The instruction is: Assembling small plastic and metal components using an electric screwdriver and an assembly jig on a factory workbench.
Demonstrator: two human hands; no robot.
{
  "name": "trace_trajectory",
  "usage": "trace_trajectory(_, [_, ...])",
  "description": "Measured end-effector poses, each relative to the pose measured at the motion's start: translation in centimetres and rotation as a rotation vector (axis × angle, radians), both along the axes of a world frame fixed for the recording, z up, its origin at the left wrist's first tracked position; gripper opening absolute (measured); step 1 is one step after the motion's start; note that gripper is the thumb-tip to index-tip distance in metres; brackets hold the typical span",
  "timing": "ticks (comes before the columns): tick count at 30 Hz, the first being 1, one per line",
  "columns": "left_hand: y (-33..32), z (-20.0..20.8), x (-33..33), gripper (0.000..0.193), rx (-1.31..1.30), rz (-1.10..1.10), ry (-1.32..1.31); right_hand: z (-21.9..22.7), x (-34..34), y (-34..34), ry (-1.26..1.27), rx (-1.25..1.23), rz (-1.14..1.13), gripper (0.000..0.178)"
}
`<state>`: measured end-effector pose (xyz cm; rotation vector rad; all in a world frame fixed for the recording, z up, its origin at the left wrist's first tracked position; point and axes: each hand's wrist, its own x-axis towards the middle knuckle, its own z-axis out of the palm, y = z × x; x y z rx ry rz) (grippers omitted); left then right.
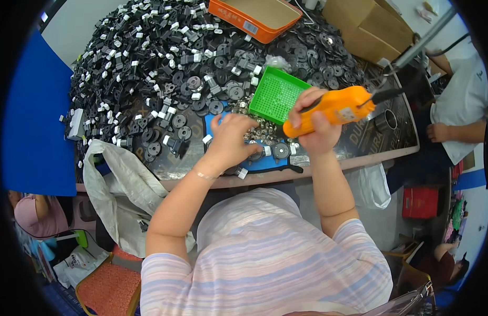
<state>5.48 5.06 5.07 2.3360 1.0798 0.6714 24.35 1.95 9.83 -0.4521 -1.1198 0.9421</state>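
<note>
My right hand [324, 139] is wrapped round an orange power screwdriver [345, 105], lifted over the right side of the table beside a green perforated basket [287, 77]. Its black end points right; I cannot make out a bit. My left hand [228, 139] hovers over a blue mat [266, 165], fingers curved and apart, with nothing visible between them. Small shiny metal pieces [269, 130] are heaped between the hands, next to the basket. By the left thumb, a round black part [280, 151] and other black parts with white tips lie on the mat.
A large pile of black parts with white tips [144, 58] covers the table's far left. Black discs [312, 58] are heaped behind the basket, near an orange tray [257, 35] and a cardboard box [360, 29]. A grey-white sack [117, 195] hangs at the front left; another person [460, 110] is at right.
</note>
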Motion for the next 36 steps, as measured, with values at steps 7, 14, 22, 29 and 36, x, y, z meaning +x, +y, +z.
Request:
trace_trajectory(7, [-1.8,-0.1,-3.5,0.059,-0.01,-0.102,0.143,-0.1,-3.1,-0.7,-0.032,-0.125,0.183,0.033])
trace_trajectory(14, [-3.4,-0.2,-7.0,0.06,-0.109,-0.107,0.218,-0.4,-6.1,-0.9,-0.038,-0.088,0.366,0.03])
trace_trajectory(22, [-3.0,-2.0,-7.1,0.051,0.0,-0.083,0.198,-0.7,-8.3,-0.6,-0.121,-0.095,0.359,0.028])
trace_trajectory(29, [-2.7,-2.0,-7.0,0.047,-0.003,-0.078,0.17,-1.8,-8.6,-1.2,-0.228,-0.166,0.325,0.028])
trace_trajectory(36, [-2.7,-3.0,-6.7,0.043,0.037,-0.065,0.17,-2.5,-8.4,-1.3,-0.392,-0.098,0.329,0.017])
